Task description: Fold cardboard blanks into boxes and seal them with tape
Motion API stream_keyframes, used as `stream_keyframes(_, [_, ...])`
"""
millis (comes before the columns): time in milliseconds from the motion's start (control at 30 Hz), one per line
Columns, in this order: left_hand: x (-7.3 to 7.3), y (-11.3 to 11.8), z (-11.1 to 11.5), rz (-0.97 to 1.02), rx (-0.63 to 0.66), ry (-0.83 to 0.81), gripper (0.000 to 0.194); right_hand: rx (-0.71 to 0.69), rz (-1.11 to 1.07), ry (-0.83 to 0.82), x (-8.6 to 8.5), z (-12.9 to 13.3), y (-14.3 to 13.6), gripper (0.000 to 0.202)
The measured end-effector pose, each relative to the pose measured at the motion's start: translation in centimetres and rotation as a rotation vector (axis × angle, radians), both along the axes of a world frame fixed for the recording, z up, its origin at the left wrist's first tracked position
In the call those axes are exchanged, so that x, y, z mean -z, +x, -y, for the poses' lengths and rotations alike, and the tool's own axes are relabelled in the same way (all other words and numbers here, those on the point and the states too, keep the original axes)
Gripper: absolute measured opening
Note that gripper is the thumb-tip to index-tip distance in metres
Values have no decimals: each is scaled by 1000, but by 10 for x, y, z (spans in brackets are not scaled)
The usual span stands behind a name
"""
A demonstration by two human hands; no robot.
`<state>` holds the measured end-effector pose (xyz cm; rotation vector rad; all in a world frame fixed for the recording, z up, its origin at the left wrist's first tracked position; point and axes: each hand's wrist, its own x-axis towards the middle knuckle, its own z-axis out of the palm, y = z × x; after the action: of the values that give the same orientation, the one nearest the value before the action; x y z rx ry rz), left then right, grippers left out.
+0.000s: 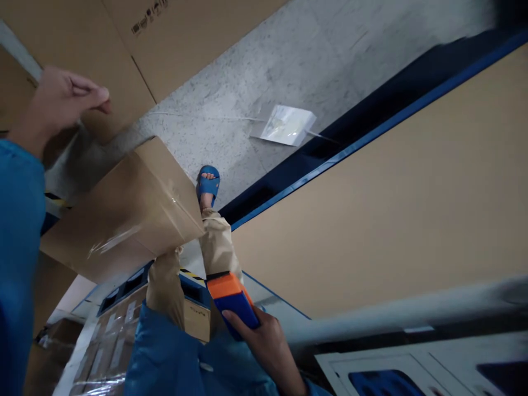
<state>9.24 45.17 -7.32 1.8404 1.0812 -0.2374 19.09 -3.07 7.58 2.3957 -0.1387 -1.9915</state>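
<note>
- Right hand [268, 341] wrapped around orange-and-blue tool [231, 302], low centre; looks rigid, light, grips well at its body
- Left hand [58, 102] loosely curled, holding nothing, above tilted cardboard box [127, 214]; stiff, tape-slick

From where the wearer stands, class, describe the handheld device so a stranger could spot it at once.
Start at the long tan tabletop with the blue edge, then drop to the bottom centre, where the right hand rises. It grips a chunky device, orange on top and blue below, brighter than the brown boxes nearby.

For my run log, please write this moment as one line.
left hand: curled on large carton | right hand: holds orange-blue tool | taped box: between hands
</note>
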Motion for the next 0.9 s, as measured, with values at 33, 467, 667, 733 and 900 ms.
stream_keyframes(33, [1,-3,1,2,15,-12,40,2,25,13,1,4,-5,44])
stream_keyframes(467, [30,-16,11,57,47,88,59,43,85,58,36,57,-38,52])
stream_keyframes(667, [27,-13,13,-34,13,71,51,8,137,69,51,67,-37,50])
stream_keyframes(733, [29,-11,17,-59,14,63,51,-20,144,59,63,67,-38,49])
stream_keyframes(900, [32,-6,31,-156,-13,84,56,-67,143,51,84,69,-36,48])
